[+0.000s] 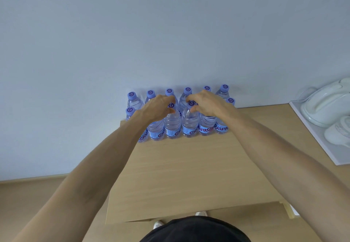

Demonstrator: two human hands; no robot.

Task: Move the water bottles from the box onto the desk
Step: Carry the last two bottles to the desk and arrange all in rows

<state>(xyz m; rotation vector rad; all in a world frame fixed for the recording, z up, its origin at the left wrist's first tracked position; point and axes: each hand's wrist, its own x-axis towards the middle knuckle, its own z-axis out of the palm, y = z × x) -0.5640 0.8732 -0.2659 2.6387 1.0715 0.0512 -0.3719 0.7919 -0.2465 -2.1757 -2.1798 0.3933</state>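
Both hands curled at necks of two clear plastic water bottles w/ purple caps, left hand (158, 107) on one (172, 122), right hand (203, 103) on other (190, 123), front row on wooden desk (181, 169); full so heavyish, thin walls squashy, prob slick, grab neck under cap

White shoes (325, 107) on white tray (310, 128), right.

One head-worn wide-angle view looks forward and steeply down over the desk (189, 166), close above it, facing the wall behind the desk's far edge.
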